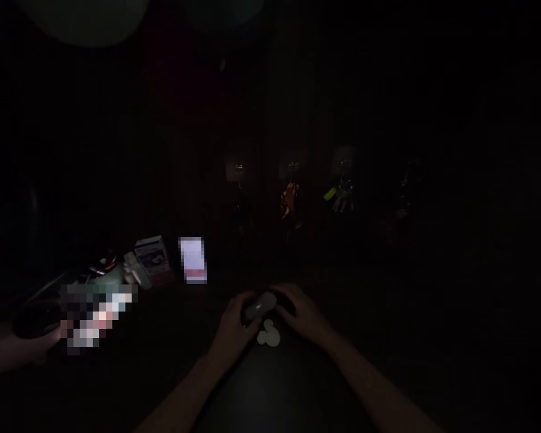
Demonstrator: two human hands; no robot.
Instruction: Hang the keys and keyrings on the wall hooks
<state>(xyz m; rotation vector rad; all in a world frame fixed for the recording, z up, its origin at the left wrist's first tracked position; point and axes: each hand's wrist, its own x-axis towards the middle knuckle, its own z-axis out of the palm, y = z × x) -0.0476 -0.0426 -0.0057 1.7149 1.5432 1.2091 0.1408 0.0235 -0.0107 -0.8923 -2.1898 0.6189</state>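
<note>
The scene is very dark. In the lower middle, a small pale, rounded oblong object with a faint shine lies between my two hands. My left hand curls its fingers around the near left side of it. From the right, my right hand bends its fingers to the object's other end; the fingertips are hard to make out. Just below sits a flat whitish piece shaped like a round head with two round ears, apart from my fingers.
At the left edge another person's hand is beside a blurred-out bright patch. Behind stand a small printed box and a lit, blurred-out rectangle. Several key bunches hang from hooks at the back. Pale round shapes show at the top.
</note>
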